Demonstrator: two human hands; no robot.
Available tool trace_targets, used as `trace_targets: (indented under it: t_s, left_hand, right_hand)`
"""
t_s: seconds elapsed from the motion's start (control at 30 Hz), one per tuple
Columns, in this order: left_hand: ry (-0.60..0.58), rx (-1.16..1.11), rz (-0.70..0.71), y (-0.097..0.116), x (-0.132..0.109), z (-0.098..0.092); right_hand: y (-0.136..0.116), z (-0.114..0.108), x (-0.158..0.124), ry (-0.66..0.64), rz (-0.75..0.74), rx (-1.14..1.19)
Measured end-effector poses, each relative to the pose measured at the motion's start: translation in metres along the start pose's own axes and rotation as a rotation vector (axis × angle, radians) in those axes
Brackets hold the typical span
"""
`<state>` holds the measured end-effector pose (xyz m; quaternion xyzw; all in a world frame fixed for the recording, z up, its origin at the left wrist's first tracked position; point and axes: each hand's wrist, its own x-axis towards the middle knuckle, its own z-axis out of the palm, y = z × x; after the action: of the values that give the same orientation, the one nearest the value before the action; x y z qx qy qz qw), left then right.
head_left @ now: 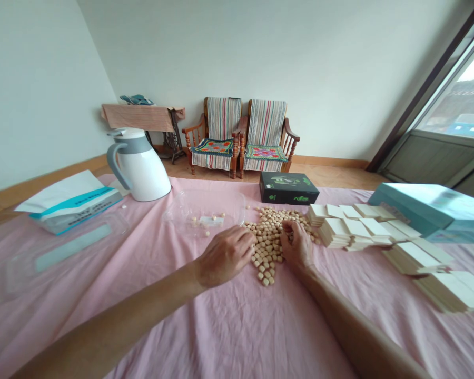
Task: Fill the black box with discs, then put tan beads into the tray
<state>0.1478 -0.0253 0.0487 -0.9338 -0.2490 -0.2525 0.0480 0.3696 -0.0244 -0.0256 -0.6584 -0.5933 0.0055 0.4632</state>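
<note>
A pile of small tan rounded cubes (269, 239) lies on the pink tablecloth in front of me. My left hand (226, 256) is at the pile's left edge with its fingers curled together and pointing down. Whatever it pinches is hidden behind the fingers. At the right side of the pile, my right hand (298, 245) is also closed, its bent fingertips among the cubes. I cannot make out what is in it. Just beyond my left hand sits a clear plastic tray (177, 215) with several of the same cubes in it.
Stacks of pale rectangular tiles (353, 229) stand to the right, before a light blue box (438, 205). A black box (288, 188) is behind the pile. On the left are a white jug (144, 168), a white-and-blue packet (79, 208) and a clear lid (73, 245).
</note>
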Motion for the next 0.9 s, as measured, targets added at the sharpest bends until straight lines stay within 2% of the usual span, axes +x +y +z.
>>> trace_targets:
  t_s: [0.17,0.23,0.3,0.37,0.43,0.5,0.57,0.67,0.73,0.9]
  left_hand:
    - [0.223,0.15,-0.181,-0.035,0.016,-0.023]
    - [0.306,0.164,-0.204,-0.04,0.015,-0.025]
    - [0.33,0.114,-0.145,-0.035,0.01,-0.022]
    - [0.242,0.041,-0.039,-0.024,0.005,-0.015]
    - [0.048,-0.001,0.042,-0.011,0.001,-0.005]
    - [-0.149,0.017,0.045,-0.001,-0.002,0.009]
    - [-0.268,0.085,-0.022,0.003,-0.003,0.023]
    - [-0.314,0.213,-0.139,0.002,-0.003,0.041]
    - [-0.324,0.247,-0.167,0.0,-0.001,0.047]
    - [-0.309,0.184,-0.187,-0.003,0.003,0.047]
  right_hand:
    - [0.0,0.0,0.0,0.005,0.005,-0.008]
    - [0.001,0.001,0.0,0.005,0.001,-0.01]
    - [0.002,0.001,0.0,0.006,-0.005,-0.007]
    - [0.003,0.002,0.0,0.01,-0.011,-0.002]
    - [0.003,0.002,0.0,0.013,-0.013,0.001]
    - [0.003,0.002,0.0,0.009,-0.015,0.005]
    - [0.003,0.002,0.0,0.01,-0.016,0.008]
    - [0.002,0.001,0.0,0.01,-0.014,0.006]
    - [0.001,0.0,0.0,0.003,-0.01,0.006]
    - [0.001,0.001,0.0,-0.006,-0.005,-0.007]
